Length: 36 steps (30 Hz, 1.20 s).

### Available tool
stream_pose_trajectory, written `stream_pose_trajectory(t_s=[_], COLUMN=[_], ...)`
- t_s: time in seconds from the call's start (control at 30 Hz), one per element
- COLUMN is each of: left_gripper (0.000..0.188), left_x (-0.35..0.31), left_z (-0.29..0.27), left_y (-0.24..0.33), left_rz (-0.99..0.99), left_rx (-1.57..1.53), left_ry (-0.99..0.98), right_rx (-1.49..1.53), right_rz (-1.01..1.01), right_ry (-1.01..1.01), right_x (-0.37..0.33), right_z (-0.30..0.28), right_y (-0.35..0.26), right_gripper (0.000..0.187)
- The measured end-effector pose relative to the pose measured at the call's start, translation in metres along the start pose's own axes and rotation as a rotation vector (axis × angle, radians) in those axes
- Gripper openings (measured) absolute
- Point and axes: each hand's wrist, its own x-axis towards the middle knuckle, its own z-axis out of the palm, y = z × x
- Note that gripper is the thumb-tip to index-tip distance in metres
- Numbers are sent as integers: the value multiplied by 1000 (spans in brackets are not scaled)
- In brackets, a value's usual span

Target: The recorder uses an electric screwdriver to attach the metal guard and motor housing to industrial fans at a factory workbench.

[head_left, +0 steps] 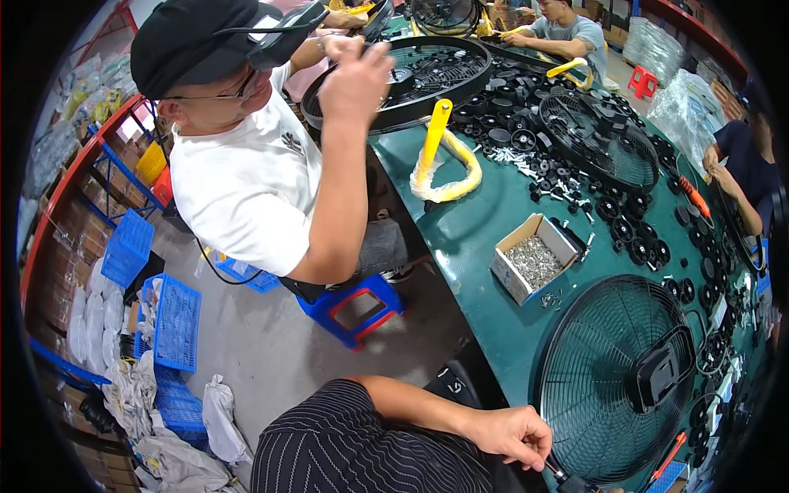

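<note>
My left hand [514,435] reaches in from the striped sleeve to the near left rim of a black fan with a wire grille [616,361]. Its thumb and fingers are pinched together, and what is between them is too small to tell. Just by the fingertips, at the lower edge, is a dark tool-like thing with a thin shaft [567,478], cut off by the picture's edge. The fan lies on the green table [477,271], its black motor housing [660,376] facing up. My right hand does not show.
A carton of small screws [532,261] stands beyond the fan. Several black knobs and wheels [629,226] cover the table's right side, with a yellow-handled tool [444,164] farther off. Left, a person in white [246,181] sits by a blue stool [353,308]; others work beyond.
</note>
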Motion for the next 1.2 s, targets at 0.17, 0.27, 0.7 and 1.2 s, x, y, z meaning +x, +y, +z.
stream_pose_trajectory(t_s=[0.17,0.27,0.7,1.2], left_gripper=[12,12,11,14], left_x=[2,1,5,-2], left_z=[2,2,2,27], left_y=[0,-4,-4,-5], left_rz=[-66,-40,-163,-614], left_rx=[-76,5,-139,-509], left_ry=[26,46,-36,115], right_rx=[288,-35,-12,-253], right_rz=[-362,-173,-101,-304], right_ry=[718,394,328,368], right_x=[-22,-10,-9,-11], right_z=[6,24,23,59], right_y=[14,14,9,18], right_gripper=[39,38,41,35])
